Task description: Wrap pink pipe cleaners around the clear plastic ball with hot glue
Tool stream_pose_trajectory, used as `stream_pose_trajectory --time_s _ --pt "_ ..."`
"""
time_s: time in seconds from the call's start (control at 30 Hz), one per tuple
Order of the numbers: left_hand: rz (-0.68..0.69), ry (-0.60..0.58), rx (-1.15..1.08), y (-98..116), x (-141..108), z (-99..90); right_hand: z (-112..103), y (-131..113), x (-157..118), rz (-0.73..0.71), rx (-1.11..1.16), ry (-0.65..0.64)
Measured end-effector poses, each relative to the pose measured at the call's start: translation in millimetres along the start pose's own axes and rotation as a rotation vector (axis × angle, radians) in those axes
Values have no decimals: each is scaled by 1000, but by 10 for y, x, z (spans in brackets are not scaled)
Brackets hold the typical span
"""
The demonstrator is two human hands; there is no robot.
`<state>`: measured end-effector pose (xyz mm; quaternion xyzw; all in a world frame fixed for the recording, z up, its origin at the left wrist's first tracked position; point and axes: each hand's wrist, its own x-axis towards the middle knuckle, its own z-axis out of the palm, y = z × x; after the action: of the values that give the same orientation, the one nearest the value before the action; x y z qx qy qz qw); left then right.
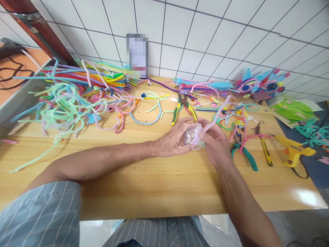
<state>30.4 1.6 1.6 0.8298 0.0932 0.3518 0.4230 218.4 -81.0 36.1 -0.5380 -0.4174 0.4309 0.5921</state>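
Note:
Near the middle of the table, my left hand (pixel 174 139) is closed around a clear, shiny rounded piece (pixel 190 135) that looks like plastic; its exact kind I cannot make out. A pale lilac pipe cleaner (pixel 217 115) lies against that piece, and its free end sticks up to the right. My right hand (pixel 216 139) pinches this pipe cleaner beside the clear piece. Just beyond my hands lie pliers with yellow and green handles (pixel 177 111). To the right of my right hand are green-handled pliers (pixel 244 154).
Loose pale green pipe cleaners (pixel 66 109) are heaped at the left, with a colourful bundle (pixel 89 75) behind. A yellow glue gun (pixel 294 149) and a yellow cutter (pixel 266 151) lie at the right. A phone (pixel 137 55) leans on the tiled wall. A colourful figure (pixel 259 85) stands at the back right.

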Motion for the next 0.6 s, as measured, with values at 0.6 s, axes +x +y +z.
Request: stream_pose_trajectory --time_s 0.6 --pt "-272 34 -87 253 66 -37 23 -81 -14 -10 -6 -11"
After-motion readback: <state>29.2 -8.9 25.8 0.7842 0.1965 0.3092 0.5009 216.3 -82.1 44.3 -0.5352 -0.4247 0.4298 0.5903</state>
